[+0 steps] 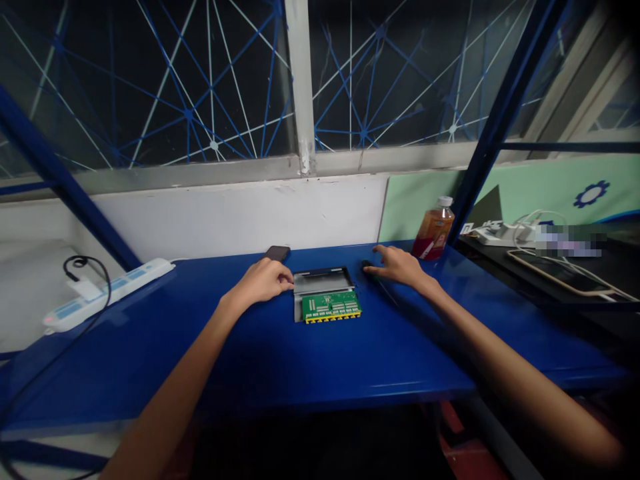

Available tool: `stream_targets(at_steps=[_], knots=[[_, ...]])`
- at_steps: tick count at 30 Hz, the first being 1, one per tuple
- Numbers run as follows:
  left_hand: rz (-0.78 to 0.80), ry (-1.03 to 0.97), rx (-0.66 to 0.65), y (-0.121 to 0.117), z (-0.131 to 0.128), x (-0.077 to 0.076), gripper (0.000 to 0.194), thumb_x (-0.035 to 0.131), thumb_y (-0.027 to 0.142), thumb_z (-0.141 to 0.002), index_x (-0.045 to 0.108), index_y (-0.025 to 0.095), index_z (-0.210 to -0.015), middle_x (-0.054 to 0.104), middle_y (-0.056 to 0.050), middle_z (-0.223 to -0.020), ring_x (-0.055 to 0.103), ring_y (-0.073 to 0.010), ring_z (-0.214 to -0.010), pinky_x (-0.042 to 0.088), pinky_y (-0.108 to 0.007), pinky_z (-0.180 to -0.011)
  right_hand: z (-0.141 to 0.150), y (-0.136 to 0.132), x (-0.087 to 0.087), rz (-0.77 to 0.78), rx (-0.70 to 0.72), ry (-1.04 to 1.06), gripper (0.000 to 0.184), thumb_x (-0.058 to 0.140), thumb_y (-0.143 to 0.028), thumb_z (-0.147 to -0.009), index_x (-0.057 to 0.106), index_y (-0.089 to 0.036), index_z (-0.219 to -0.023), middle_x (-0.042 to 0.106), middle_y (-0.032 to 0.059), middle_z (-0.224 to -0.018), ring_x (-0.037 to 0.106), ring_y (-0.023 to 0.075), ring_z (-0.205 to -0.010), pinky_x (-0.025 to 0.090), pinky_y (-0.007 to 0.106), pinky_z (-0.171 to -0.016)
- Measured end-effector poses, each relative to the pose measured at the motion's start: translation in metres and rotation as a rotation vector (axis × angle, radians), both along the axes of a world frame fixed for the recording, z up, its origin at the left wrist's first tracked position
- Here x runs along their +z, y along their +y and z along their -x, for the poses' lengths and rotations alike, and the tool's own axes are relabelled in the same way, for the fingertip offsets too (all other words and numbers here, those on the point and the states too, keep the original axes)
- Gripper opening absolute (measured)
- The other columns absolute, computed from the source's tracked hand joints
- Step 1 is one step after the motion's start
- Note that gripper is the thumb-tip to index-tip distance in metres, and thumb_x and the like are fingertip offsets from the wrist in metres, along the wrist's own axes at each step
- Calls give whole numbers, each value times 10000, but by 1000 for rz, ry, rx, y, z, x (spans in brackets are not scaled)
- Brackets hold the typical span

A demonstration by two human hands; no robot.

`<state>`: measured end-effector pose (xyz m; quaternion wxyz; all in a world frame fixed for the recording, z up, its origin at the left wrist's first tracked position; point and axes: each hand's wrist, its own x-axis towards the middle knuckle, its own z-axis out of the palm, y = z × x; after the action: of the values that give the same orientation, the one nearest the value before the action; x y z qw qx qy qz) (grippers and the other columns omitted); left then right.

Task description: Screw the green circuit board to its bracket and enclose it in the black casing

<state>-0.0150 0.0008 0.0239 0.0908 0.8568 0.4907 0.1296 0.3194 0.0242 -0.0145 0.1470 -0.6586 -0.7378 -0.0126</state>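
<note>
A green circuit board (333,305) with a row of yellow connectors along its near edge lies on the blue table. It rests partly over a shallow grey metal case (323,283), whose dark-rimmed part is at the back. My left hand (265,279) has its fingers closed at the case's left edge; the fingertips are partly hidden. To the right, my right hand (397,267) is spread, thumb and forefinger apart and nothing gripped between them. Its thumb is beside a small dark object (367,265), whose kind I cannot make out.
A dark phone-like slab (277,253) lies behind my left hand. A drink bottle (434,230) stands at the back right. At left, a white power strip (113,293) has a black cable (107,297) running off the table. A phone (560,272) and white cables lie on the right-hand surface.
</note>
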Motion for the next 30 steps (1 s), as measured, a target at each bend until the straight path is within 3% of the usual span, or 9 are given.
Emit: stream_targets(at_steps=[3,6,12,18,24,27,30], knots=[[-89,-37,28,-6,2,-7,223,600,320,-768,756,200,-874,714,-53,-725,600,-167,-641,356,-257,-582,-1,-7,0,-134,18,64,509,556,-552,-798,566,-190,-1155,646,99,-961,617,247,-834,390,297,-603],[-206,-101,73,-15,10,-24,225,578,334,-806,756,207,-858,720,-46,-753,606,-161,-659,378,-255,-612,1,-11,-5,-160,38,111,394,559,-500,-811,599,-207,-1071,637,73,-935,605,217,-795,369,280,-580],[-211,-214,54,-22,33,-53,218,593,342,-817,747,192,-851,700,-22,-734,556,-114,-579,389,-226,-576,4,-9,-15,-39,39,-11,310,587,-426,-799,621,-205,-1014,623,98,-906,590,234,-768,318,287,-550],[-205,-233,0,-19,20,-63,208,590,311,-833,733,208,-943,675,-5,-764,534,-93,-560,389,-213,-570,6,-12,-15,0,51,-87,330,584,-319,-796,598,-210,-1106,616,116,-975,597,246,-790,305,288,-546],[-231,-94,-23,-19,3,-68,227,561,298,-870,703,260,-1043,636,14,-718,522,-107,-574,336,-218,-541,10,-16,-7,-39,66,-39,283,585,-322,-804,619,-202,-1058,637,108,-992,607,240,-816,327,282,-564],[-251,-60,-27,-17,0,-68,212,553,276,-880,709,264,-1025,645,8,-747,541,-114,-603,336,-222,-554,15,-22,-1,16,197,75,263,587,-314,-814,630,-201,-1048,670,79,-942,610,214,-813,367,271,-603],[-282,-50,-31,-15,0,-67,198,542,275,-896,721,260,-978,656,5,-786,565,-115,-640,350,-222,-575,24,-30,3,135,462,168,234,577,-305,-835,639,-218,-1044,694,37,-878,610,174,-760,396,258,-645]])
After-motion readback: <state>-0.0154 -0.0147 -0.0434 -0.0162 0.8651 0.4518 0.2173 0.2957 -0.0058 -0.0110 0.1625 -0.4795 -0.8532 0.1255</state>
